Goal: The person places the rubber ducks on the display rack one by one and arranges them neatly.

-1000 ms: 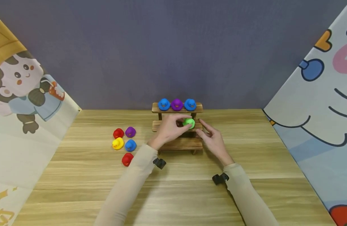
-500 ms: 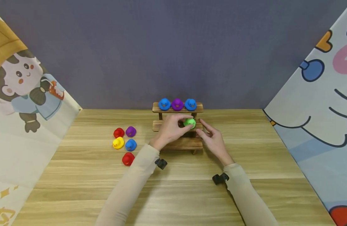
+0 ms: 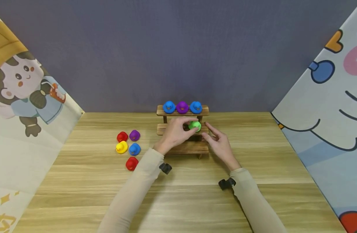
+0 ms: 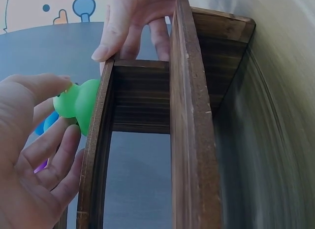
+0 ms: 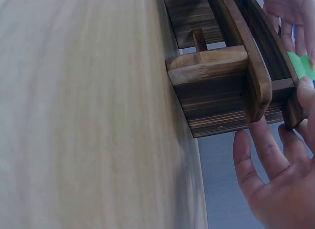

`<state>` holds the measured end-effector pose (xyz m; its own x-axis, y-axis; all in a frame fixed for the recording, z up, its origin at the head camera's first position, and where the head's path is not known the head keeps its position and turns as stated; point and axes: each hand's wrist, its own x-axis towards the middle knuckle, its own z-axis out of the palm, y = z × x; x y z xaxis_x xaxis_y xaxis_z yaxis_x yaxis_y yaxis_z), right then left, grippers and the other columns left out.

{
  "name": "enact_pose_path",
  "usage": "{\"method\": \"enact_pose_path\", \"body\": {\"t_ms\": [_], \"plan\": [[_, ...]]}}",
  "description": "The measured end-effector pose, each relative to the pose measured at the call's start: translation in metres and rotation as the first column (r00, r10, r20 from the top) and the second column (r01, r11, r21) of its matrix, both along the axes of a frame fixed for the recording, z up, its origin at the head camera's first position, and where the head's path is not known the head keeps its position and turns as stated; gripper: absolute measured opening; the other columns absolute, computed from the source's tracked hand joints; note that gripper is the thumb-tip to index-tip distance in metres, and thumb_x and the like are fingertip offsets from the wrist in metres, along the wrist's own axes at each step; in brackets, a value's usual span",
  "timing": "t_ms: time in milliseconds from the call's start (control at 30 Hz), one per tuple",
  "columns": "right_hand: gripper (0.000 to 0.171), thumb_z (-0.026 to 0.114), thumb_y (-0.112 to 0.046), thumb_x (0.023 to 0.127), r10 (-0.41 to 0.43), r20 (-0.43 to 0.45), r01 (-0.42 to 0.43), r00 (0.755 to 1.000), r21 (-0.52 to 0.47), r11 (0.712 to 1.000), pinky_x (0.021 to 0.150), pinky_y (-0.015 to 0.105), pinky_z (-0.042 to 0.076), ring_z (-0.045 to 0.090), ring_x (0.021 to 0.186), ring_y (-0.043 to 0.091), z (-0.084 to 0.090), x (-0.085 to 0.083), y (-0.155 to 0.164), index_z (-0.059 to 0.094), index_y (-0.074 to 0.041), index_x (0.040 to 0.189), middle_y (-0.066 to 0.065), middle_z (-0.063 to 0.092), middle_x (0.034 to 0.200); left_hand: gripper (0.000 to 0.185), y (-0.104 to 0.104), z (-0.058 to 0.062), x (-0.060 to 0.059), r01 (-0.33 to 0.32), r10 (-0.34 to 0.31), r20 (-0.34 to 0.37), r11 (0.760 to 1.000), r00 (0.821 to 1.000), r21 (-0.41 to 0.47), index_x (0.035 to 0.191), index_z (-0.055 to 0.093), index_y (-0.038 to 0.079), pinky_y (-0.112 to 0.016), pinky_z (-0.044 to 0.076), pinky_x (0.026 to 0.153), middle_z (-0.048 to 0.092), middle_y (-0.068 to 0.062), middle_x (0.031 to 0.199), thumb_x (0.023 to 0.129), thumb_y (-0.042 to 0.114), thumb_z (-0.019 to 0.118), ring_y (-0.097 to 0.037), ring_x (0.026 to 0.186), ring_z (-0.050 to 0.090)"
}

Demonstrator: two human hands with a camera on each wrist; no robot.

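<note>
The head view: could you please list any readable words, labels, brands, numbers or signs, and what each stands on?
No readable text shows, including on the green duck.
A yellow mark low on the left wall panel might be lettering, but is too unclear to read.

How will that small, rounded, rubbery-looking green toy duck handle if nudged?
The green toy duck is probably light and slightly squeezable, given its smooth, molded-looking body. Its wide base suggests sliding before rolling; the narrow brown wooden shelf makes falling possible.
</note>
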<state>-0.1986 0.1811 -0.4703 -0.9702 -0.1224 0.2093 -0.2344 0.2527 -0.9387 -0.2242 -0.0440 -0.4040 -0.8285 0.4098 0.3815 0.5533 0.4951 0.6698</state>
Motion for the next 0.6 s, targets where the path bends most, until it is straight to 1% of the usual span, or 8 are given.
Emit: {"method": "enact_pose_path", "body": {"t_ms": [67, 133, 200, 267, 400, 533, 600], "plan": [[0.058, 0.068, -0.026, 0.106, -0.003, 0.005, 0.003, 1.0, -0.002, 1.0, 0.074, 0.017, 0.058, 0.08, 0.089, 0.007, 0.0, 0.0, 0.0, 0.049, -0.017, 0.16, 0.018, 0.054, 0.16, 0.038, 0.0, 0.0, 0.0, 0.001, -0.001, -0.008, 1.0, 1.0, 0.0, 0.132, 0.075, 0.01, -0.035, 0.06, 0.086, 0.079, -0.006, 0.122, 0.097, 0.025, 0.081, -0.017, 0.099, 0.073], [0.058, 0.068, -0.026, 0.106, -0.002, 0.007, 0.002, 1.0, -0.005, 1.0, 0.072, 0.017, 0.057, 0.079, 0.088, 0.004, 0.0, -0.001, 0.001, 0.049, -0.016, 0.16, 0.018, 0.054, 0.16, 0.039, -0.001, 0.0, 0.0, 0.004, -0.004, -0.024, 1.0, 1.0, 0.004, 0.132, 0.075, 0.009, -0.038, 0.06, 0.092, 0.077, -0.007, 0.126, 0.097, 0.024, 0.081, -0.02, 0.105, 0.073], [0.058, 0.068, -0.025, 0.107, -0.002, 0.008, 0.002, 1.0, -0.007, 1.0, 0.071, 0.018, 0.056, 0.079, 0.088, 0.003, 0.0, -0.001, 0.001, 0.049, -0.016, 0.16, 0.017, 0.054, 0.16, 0.039, -0.003, 0.0, 0.001, 0.005, -0.005, -0.037, 1.0, 0.999, 0.013, 0.131, 0.075, 0.008, -0.038, 0.06, 0.096, 0.076, -0.008, 0.13, 0.096, 0.024, 0.081, -0.021, 0.109, 0.073], [0.058, 0.068, -0.025, 0.107, -0.001, 0.005, 0.001, 1.0, -0.009, 1.0, 0.072, 0.019, 0.057, 0.078, 0.088, 0.003, 0.0, -0.002, 0.001, 0.049, -0.014, 0.16, 0.017, 0.054, 0.16, 0.038, -0.005, 0.0, 0.002, 0.003, -0.003, -0.051, 1.0, 0.999, 0.017, 0.13, 0.076, 0.009, -0.036, 0.061, 0.094, 0.076, -0.007, 0.13, 0.096, 0.024, 0.082, -0.021, 0.11, 0.073], [0.058, 0.068, -0.025, 0.107, 0.002, -0.001, -0.002, 1.0, -0.007, 1.0, 0.071, 0.02, 0.058, 0.079, 0.088, 0.004, 0.0, -0.002, 0.001, 0.048, -0.013, 0.161, 0.015, 0.052, 0.162, 0.035, -0.013, 0.0, 0.006, -0.014, 0.015, -0.074, 1.0, 0.997, 0.017, 0.128, 0.077, 0.011, -0.033, 0.061, 0.088, 0.078, -0.006, 0.126, 0.096, 0.024, 0.082, -0.019, 0.102, 0.074], [0.058, 0.068, -0.025, 0.106, 0.001, 0.005, -0.001, 1.0, -0.009, 1.0, 0.072, 0.021, 0.058, 0.081, 0.091, 0.012, 0.001, 0.0, 0.001, 0.049, -0.015, 0.16, 0.015, 0.053, 0.161, 0.033, -0.026, -0.001, 0.011, -0.042, 0.043, -0.101, 0.999, 0.994, 0.013, 0.125, 0.078, 0.012, -0.036, 0.06, 0.087, 0.079, -0.004, 0.122, 0.094, 0.023, 0.082, -0.019, 0.1, 0.074], [0.057, 0.068, -0.026, 0.106, -0.002, 0.009, 0.002, 1.0, -0.008, 1.0, 0.07, 0.02, 0.057, 0.081, 0.093, 0.017, 0.0, 0.0, 0.001, 0.05, -0.016, 0.16, 0.015, 0.054, 0.16, 0.032, -0.033, -0.002, 0.014, -0.053, 0.054, -0.105, 0.998, 0.993, 0.014, 0.124, 0.078, 0.012, -0.037, 0.06, 0.085, 0.079, -0.004, 0.121, 0.095, 0.023, 0.081, -0.019, 0.099, 0.073]]}}
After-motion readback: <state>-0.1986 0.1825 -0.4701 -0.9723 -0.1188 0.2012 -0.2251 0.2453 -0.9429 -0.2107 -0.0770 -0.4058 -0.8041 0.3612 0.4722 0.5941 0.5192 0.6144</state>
